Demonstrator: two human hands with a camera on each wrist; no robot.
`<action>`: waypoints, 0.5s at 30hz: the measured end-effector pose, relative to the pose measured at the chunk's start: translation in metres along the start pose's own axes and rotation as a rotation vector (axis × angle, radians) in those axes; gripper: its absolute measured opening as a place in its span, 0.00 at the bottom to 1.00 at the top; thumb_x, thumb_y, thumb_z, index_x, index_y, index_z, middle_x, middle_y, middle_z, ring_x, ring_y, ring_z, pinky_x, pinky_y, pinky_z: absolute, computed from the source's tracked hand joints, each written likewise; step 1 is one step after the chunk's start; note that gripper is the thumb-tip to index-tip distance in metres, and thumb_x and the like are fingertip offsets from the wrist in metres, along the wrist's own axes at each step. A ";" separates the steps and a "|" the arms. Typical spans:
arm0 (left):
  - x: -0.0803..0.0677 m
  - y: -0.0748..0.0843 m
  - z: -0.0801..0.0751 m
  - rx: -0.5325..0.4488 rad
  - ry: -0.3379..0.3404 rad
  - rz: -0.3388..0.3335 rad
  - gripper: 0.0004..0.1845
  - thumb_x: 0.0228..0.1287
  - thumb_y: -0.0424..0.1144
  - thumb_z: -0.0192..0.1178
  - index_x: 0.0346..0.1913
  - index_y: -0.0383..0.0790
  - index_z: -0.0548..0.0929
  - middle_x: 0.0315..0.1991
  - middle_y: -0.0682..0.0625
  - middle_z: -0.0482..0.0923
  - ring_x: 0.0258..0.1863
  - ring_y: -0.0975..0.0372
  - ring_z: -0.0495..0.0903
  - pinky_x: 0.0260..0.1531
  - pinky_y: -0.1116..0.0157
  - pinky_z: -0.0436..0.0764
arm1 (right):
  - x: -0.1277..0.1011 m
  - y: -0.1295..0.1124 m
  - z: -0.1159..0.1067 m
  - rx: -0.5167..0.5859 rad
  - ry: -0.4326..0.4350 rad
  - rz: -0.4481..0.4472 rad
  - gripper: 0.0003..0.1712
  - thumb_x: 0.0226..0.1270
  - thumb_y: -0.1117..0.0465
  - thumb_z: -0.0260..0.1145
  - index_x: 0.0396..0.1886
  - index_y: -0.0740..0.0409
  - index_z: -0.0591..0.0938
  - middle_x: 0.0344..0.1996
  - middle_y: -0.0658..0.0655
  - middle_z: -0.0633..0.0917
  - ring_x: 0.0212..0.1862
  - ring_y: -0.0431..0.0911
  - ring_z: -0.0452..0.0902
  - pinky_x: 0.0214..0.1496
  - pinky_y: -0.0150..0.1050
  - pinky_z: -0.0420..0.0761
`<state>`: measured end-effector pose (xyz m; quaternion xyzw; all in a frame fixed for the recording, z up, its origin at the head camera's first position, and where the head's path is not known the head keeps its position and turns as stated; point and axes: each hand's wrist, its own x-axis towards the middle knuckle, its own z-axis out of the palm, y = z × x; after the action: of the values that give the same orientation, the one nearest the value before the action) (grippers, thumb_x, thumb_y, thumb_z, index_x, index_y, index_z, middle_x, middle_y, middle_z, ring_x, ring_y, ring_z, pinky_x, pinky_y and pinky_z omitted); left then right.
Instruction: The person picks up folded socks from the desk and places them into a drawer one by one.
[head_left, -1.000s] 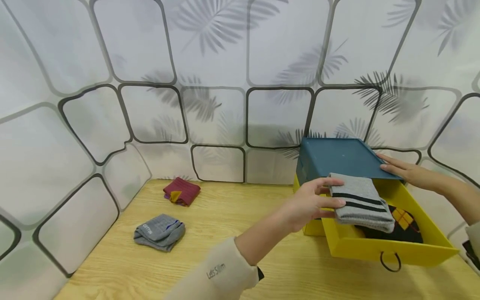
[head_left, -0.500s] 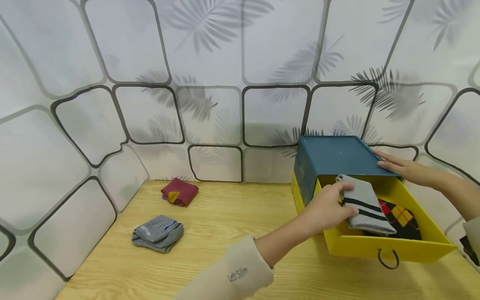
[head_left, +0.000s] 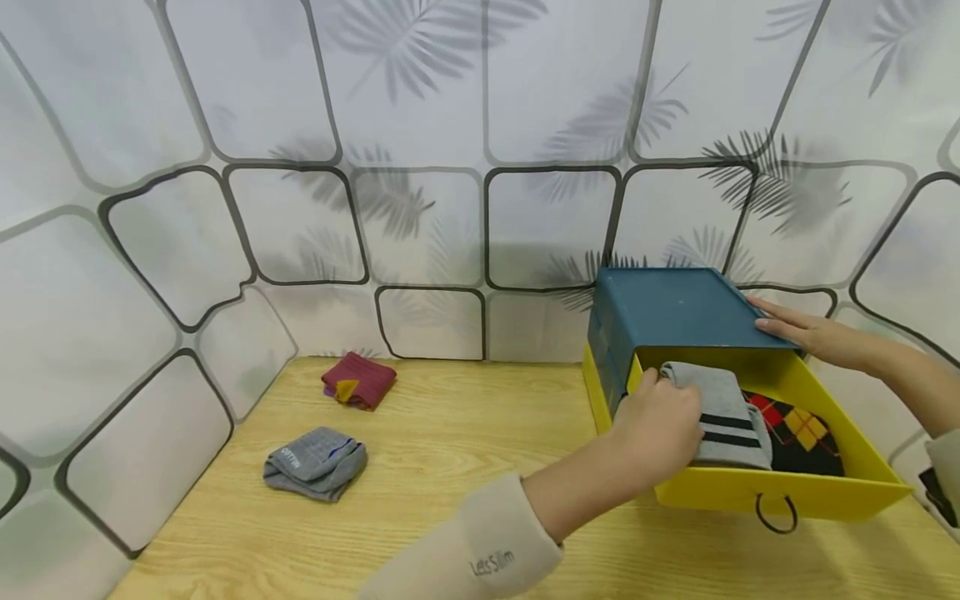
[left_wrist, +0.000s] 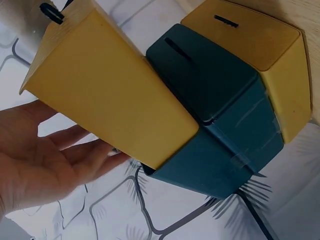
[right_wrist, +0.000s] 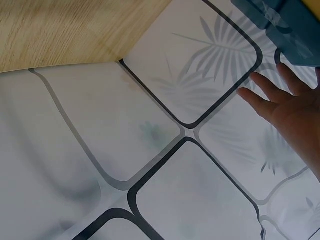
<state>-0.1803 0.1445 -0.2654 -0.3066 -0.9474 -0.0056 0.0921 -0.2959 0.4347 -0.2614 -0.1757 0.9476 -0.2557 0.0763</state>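
A grey sock with black stripes [head_left: 727, 417] lies in the open yellow drawer [head_left: 780, 496], over a black argyle sock [head_left: 802, 433]. My left hand [head_left: 663, 421] reaches over the drawer's left wall and rests on the grey sock's left end. In the left wrist view this hand [left_wrist: 50, 160] shows a bare palm and fairly straight fingers beside the drawer's wall [left_wrist: 110, 100]; the fingertips are hidden. My right hand [head_left: 806, 333] lies flat on the right edge of the blue box [head_left: 675, 308], fingers straight [right_wrist: 285, 110].
A folded grey sock [head_left: 315, 462] and a folded maroon sock [head_left: 360, 382] lie on the wooden table [head_left: 465, 467] at the left. A black ring pull [head_left: 776, 512] hangs on the drawer's front. Leaf-patterned panels [head_left: 420, 233] wall the table in.
My left hand has carried the grey striped sock from above the drawer's front down into it and laid it flat. The right hand has stayed on the blue box.
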 end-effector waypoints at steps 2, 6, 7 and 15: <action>0.000 0.001 0.002 0.079 0.019 -0.008 0.09 0.65 0.49 0.54 0.41 0.52 0.80 0.38 0.58 0.78 0.53 0.65 0.69 0.49 0.71 0.69 | 0.000 0.001 0.000 0.000 -0.001 0.001 0.36 0.75 0.51 0.40 0.72 0.52 0.33 0.64 0.80 0.41 0.59 0.80 0.39 0.48 0.72 0.49; -0.001 -0.001 0.004 0.184 0.035 -0.030 0.09 0.65 0.49 0.54 0.43 0.56 0.83 0.48 0.53 0.77 0.60 0.58 0.63 0.55 0.67 0.65 | 0.001 0.003 0.001 0.002 -0.002 0.003 0.36 0.75 0.51 0.40 0.72 0.51 0.33 0.64 0.80 0.41 0.59 0.80 0.38 0.48 0.72 0.49; -0.001 -0.001 0.005 0.197 0.044 -0.039 0.09 0.65 0.50 0.54 0.41 0.57 0.83 0.49 0.54 0.76 0.60 0.57 0.63 0.53 0.67 0.66 | 0.001 0.004 0.001 0.003 -0.002 0.003 0.36 0.75 0.51 0.40 0.72 0.51 0.33 0.64 0.80 0.41 0.59 0.80 0.38 0.48 0.72 0.49; -0.009 -0.016 0.009 0.241 0.329 -0.026 0.07 0.64 0.51 0.55 0.33 0.59 0.83 0.37 0.55 0.74 0.43 0.61 0.67 0.48 0.66 0.66 | 0.001 0.001 0.000 0.006 0.002 -0.001 0.36 0.75 0.50 0.41 0.72 0.52 0.33 0.64 0.80 0.40 0.59 0.80 0.37 0.48 0.72 0.47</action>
<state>-0.1837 0.1266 -0.2755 -0.2760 -0.9172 0.0568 0.2815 -0.2968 0.4352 -0.2623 -0.1758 0.9468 -0.2587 0.0756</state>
